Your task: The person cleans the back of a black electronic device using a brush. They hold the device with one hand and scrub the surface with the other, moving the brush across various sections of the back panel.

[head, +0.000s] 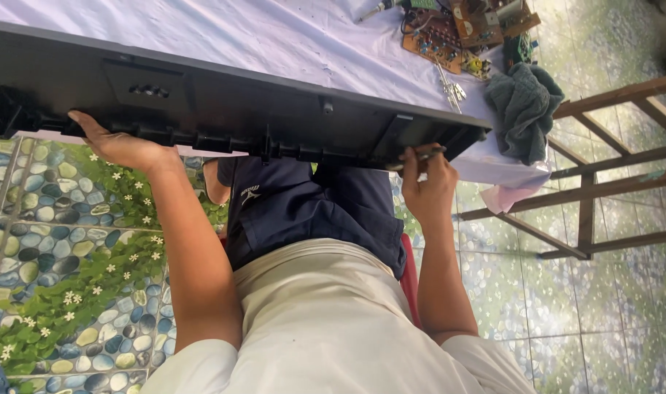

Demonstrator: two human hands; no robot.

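Note:
A long black plastic casing (pixel 223 102) lies across a table covered with a pale lilac cloth (pixel 289 36), its near edge hanging over the table's front. My left hand (pixel 121 146) grips the casing's underside at the left, fingers curled up beneath it. At the casing's right end, my right hand (pixel 424 186) is closed around a thin screwdriver (pixel 419 155), whose tip points into the casing's lower edge.
Brown circuit boards (pixel 449 33) with wires and small metal tools (pixel 453 87) lie at the table's far right. A dark green towel (pixel 522 106) hangs off the table corner. A wooden frame (pixel 603 175) stands at right on the tiled floor. Pebble-and-leaf patterned flooring (pixel 63 248) is at left.

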